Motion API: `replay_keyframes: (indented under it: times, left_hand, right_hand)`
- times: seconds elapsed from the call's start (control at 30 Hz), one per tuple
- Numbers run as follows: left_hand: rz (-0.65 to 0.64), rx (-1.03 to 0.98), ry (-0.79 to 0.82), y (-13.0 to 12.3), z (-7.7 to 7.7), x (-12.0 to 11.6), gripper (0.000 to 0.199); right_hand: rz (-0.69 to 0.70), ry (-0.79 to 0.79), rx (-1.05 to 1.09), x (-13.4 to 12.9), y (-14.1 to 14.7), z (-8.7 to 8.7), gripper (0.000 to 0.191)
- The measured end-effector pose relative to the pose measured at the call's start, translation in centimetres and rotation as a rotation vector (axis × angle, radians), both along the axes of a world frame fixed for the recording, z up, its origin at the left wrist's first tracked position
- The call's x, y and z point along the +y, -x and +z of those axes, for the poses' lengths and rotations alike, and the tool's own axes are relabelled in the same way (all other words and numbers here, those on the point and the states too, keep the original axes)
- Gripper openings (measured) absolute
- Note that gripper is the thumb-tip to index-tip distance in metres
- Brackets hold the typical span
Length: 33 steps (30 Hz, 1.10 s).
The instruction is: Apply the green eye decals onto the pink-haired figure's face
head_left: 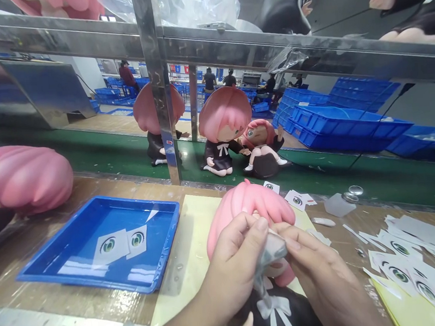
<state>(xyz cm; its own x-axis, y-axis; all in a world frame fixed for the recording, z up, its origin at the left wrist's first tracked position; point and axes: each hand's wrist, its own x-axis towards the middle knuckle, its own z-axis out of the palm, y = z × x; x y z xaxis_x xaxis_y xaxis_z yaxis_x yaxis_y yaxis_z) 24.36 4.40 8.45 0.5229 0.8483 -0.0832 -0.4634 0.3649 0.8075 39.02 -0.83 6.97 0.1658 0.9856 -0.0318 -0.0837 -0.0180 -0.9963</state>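
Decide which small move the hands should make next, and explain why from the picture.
Perhaps ease the thin pale piece flatter between the left hand and right hand: it looks creased, both have fingers at its upper edge, and it hangs in front of the pink-haired figure. Whether it touches the figure is unclear.

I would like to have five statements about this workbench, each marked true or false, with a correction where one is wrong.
1. The left hand and the right hand both hold a thin pale piece. True.
2. The blue tray holds a white bow. False: printed eyes lie in it.
3. More printed eyes lie on the bench, to the right of the right hand. True.
4. Only one figure is on the green surface behind the bench. False: three figures are there.
5. The blue tray lies left of the hands. True.
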Motion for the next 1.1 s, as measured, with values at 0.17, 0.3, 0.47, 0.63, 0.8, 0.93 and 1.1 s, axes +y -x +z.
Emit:
replay_keyframes:
  times: [0.17,0.3,0.47,0.63,0.8,0.93,1.1]
  left_hand:
    - [0.025,0.018,-0.057,0.0,-0.1,0.0,0.046]
    - [0.066,0.075,-0.149,0.4,-0.2,0.0,0.047]
    - [0.094,0.181,-0.245,0.9,-0.1,0.1,0.047]
    - [0.057,0.156,-0.197,1.5,0.5,-0.4,0.043]
    - [0.020,0.108,-0.178,2.4,1.0,-1.0,0.043]
    - [-0.041,0.139,-0.125,2.7,1.1,-0.7,0.041]
    - [-0.058,0.264,-0.271,2.8,1.3,-0.5,0.041]
  right_hand:
    - [0.015,0.083,0.197,0.1,1.6,0.8,0.037]
    - [0.047,0.162,0.295,0.0,2.7,1.8,0.035]
    - [0.091,0.188,0.351,0.1,2.5,1.6,0.035]
    - [-0.036,-0.040,0.173,0.2,1.2,1.1,0.039]
    - [-0.205,-0.229,0.011,-0.2,0.4,0.8,0.030]
    - [-0.154,-0.192,-0.196,0.0,0.0,0.4,0.034]
    - [0.246,0.040,0.071,0.0,1.1,1.0,0.031]
